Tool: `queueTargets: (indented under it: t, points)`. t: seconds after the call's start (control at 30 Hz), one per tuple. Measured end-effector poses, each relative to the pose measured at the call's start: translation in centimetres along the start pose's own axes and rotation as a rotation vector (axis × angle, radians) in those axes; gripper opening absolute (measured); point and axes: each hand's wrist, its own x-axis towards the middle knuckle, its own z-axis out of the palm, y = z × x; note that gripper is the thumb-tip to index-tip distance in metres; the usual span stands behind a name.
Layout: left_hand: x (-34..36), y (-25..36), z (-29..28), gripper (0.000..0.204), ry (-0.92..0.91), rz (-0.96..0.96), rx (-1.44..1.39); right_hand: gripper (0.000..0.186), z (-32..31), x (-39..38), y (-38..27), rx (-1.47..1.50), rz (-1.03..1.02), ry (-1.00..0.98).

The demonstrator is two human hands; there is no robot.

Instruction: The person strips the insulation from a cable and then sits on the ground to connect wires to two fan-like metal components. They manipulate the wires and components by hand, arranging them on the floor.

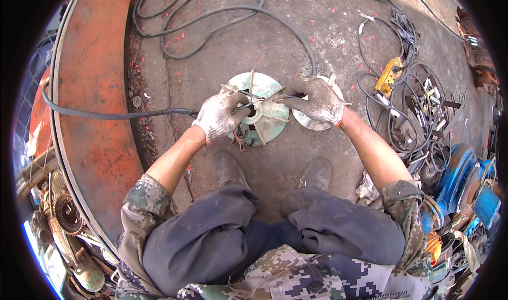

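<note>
My left hand [222, 112], in a whitish work glove, is closed on a black cable [159, 112] that comes in from the left. Thin wires stick out past its fingertips toward the other hand. My right hand [319, 101], gloved and dirtier, pinches the end of a grey cable [306, 43] that runs down from above. Both hands hover over a pale green, ribbed round metal cover [272, 126] on the ground, with loose wires at its lower left. A smaller light grey disc [313, 123] lies under my right hand, partly hidden.
An orange-painted steel beam [98, 78] runs along the left. Cable loops spread over the floor beyond my hands. To the right lie a yellow handheld control box [390, 76], tangled cords with metal scraps, and blue machine parts [455, 170]. My shoes [228, 169] stand nearby.
</note>
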Motion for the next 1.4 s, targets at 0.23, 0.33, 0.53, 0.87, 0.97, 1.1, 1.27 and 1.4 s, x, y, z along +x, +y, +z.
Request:
queueTargets:
  t: [0.23,0.33,0.53,0.87,0.97,1.1,1.27,1.4]
  points:
    - [-1.3,0.8,1.1,0.023,0.272,0.171,-0.209,0.045,0.1,0.6,-3.2,0.228,0.166,0.052]
    - [-1.5,0.9,0.6,0.021,0.254,0.193,-0.313,0.042,0.3,0.8,-2.8,0.159,0.224,0.076]
    - [-1.7,0.1,-0.6,0.024,0.033,0.018,-0.553,0.044,0.4,0.6,-3.5,0.245,0.209,0.048]
    - [-1.5,0.3,-1.7,0.038,-0.048,-0.155,-0.634,0.042,-0.5,-0.1,-4.5,0.257,0.242,0.032]
    - [-1.8,1.7,-1.3,0.043,0.048,-0.09,-0.78,0.043,-0.5,-0.4,-4.3,0.234,0.23,0.047]
    - [-1.6,0.8,-0.7,0.052,0.046,-0.026,-0.677,0.044,-0.6,-0.3,-5.1,0.226,0.246,0.034]
    - [-2.2,1.1,-0.4,0.051,0.197,0.081,-0.366,0.047,0.0,0.0,-4.9,0.2,0.198,0.059]
    - [-1.9,0.8,0.5,0.047,0.287,0.125,-0.27,0.049,-0.1,0.0,-4.7,0.15,0.207,0.045]
